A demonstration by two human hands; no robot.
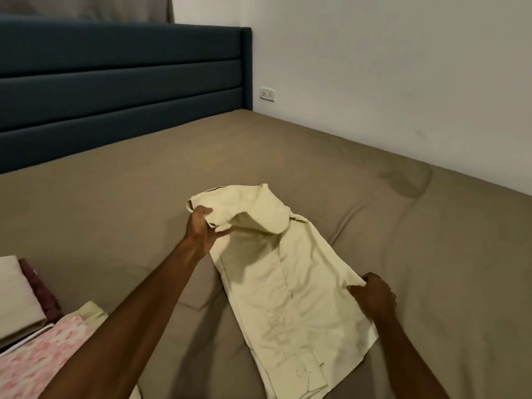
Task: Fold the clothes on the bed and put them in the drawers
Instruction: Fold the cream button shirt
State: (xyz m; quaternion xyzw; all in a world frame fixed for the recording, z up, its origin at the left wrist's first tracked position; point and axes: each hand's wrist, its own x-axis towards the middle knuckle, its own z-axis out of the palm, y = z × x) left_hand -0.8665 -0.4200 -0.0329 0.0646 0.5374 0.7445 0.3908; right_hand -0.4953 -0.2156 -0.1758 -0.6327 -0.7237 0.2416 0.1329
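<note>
A pale yellow button shirt point(290, 300) lies lengthwise on the brown bed sheet point(144, 180), its sides folded in. My left hand point(201, 226) grips the shirt's far end, near the collar and shoulder, and holds that part lifted off the bed so it curls over. My right hand point(374, 295) pinches the shirt's right edge about halfway down, low against the sheet. The drawers are out of view.
Folded clothes sit at the near left: a beige piece point(14, 298), a dark maroon one point(40, 286) and a pink floral one point(40, 358). A dark blue headboard point(121, 87) stands at the back left. A white wall point(403, 82) with a socket point(267, 94) runs along the bed's right side.
</note>
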